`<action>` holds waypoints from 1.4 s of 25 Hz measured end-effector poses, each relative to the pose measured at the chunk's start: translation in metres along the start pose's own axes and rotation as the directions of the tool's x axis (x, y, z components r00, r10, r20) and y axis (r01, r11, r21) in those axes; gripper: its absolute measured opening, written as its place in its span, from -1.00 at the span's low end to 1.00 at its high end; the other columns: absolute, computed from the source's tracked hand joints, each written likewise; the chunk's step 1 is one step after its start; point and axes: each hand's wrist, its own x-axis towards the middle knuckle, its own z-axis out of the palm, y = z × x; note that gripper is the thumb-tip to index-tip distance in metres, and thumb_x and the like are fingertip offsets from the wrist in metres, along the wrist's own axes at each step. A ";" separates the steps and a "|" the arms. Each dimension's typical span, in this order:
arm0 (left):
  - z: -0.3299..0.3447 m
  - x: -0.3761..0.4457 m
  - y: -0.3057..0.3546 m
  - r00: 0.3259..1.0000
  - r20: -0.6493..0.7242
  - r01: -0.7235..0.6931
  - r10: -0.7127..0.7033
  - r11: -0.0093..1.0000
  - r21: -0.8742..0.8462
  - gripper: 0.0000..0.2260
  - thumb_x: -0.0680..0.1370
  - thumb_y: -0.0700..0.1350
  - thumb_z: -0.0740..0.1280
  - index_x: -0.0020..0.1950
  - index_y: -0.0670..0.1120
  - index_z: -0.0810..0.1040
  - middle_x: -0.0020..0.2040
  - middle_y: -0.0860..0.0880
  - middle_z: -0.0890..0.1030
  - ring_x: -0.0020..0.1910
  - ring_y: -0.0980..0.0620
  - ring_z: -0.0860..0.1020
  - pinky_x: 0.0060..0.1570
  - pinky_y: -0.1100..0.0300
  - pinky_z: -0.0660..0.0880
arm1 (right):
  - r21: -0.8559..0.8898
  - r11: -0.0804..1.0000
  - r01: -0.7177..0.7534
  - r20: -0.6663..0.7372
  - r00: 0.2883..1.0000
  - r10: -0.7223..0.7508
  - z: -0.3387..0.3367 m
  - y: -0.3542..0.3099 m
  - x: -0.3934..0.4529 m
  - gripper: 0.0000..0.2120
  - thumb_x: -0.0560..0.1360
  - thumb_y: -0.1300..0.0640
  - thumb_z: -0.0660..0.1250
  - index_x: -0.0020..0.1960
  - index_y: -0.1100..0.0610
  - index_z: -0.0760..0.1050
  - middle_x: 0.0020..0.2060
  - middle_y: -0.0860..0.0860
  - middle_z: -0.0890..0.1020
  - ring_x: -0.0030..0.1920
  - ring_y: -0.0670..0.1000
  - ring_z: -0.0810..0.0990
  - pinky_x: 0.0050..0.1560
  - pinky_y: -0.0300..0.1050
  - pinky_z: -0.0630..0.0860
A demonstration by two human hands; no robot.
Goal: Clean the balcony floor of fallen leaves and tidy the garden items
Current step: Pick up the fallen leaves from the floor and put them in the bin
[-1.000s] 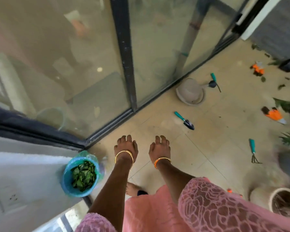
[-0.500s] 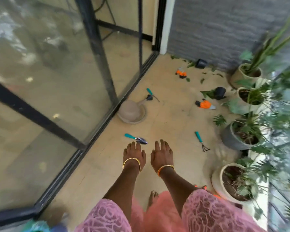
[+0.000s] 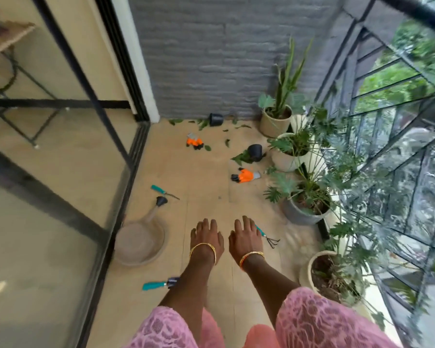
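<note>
Two empty hands, fingers relaxed — left hand [image 3: 206, 241], right hand [image 3: 245, 238] — low centre.
Fallen leaves [image 3: 202, 123] lie top centre by the grey wall; I'd walk there first, gather them into one pile, then collect the hand rake [image 3: 268, 234] and orange gloves [image 3: 245, 175] — stepping round the trowel [image 3: 158, 285].

No readable text, labels or numbers anywhere.

Bare floor [image 3: 206, 182] mid-balcony; potted plants [image 3: 304, 204] crowd right, watering can [image 3: 140, 243] blocks left.
</note>
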 end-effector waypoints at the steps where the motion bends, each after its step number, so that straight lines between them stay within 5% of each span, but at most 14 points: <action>1: -0.010 0.023 -0.006 1.000 0.023 -0.013 0.013 1.000 -0.002 -0.54 0.65 -0.01 0.02 0.53 -0.11 0.11 0.52 -0.15 0.17 0.48 -0.12 0.19 0.42 0.04 0.17 | 0.043 0.998 -0.041 -0.004 0.999 0.041 -0.009 -0.005 0.020 -0.55 0.58 0.04 0.07 0.43 0.14 0.19 0.48 0.15 0.16 0.43 0.16 0.21 0.32 0.04 0.31; 10: -0.085 0.207 -0.036 0.990 0.043 -0.142 0.137 0.978 0.151 -0.54 0.64 0.00 0.04 0.51 -0.13 0.16 0.48 -0.16 0.23 0.46 -0.12 0.20 0.41 0.02 0.19 | 0.169 0.959 -0.228 -0.067 0.968 0.242 -0.045 -0.038 0.189 -0.57 0.58 0.06 0.10 0.42 0.15 0.22 0.48 0.16 0.16 0.41 0.18 0.25 0.27 0.07 0.36; 17: -0.116 0.362 -0.052 0.986 0.163 -0.047 0.020 0.985 0.165 -0.54 0.65 0.02 0.01 0.51 -0.14 0.15 0.49 -0.15 0.22 0.46 -0.12 0.19 0.42 0.02 0.18 | 0.176 0.951 -0.253 0.000 0.967 0.257 -0.042 -0.033 0.358 -0.68 0.57 0.07 0.10 0.27 0.17 0.36 0.31 0.14 0.38 0.24 0.18 0.39 0.13 0.04 0.43; 25: -0.180 0.540 -0.037 0.989 0.147 -0.006 -0.012 0.992 0.127 -0.59 0.63 0.03 0.03 0.42 -0.13 0.26 0.36 -0.13 0.37 0.35 -0.09 0.34 0.32 0.06 0.28 | 0.156 0.963 -0.221 0.042 0.975 0.217 -0.085 -0.040 0.542 -0.74 0.53 0.12 0.18 0.15 0.24 0.43 0.13 0.21 0.47 0.15 0.25 0.44 0.04 0.06 0.42; 35: -0.209 0.800 -0.024 0.918 0.381 -0.157 0.112 0.984 0.089 -0.63 0.62 -0.02 0.08 0.40 -0.13 0.30 0.34 -0.13 0.40 0.33 -0.10 0.36 0.28 0.06 0.31 | 0.197 0.868 -0.457 0.235 0.881 0.410 -0.081 -0.038 0.774 -0.70 0.53 0.19 0.16 0.24 0.21 0.40 0.20 0.16 0.47 0.23 0.17 0.40 0.15 0.00 0.43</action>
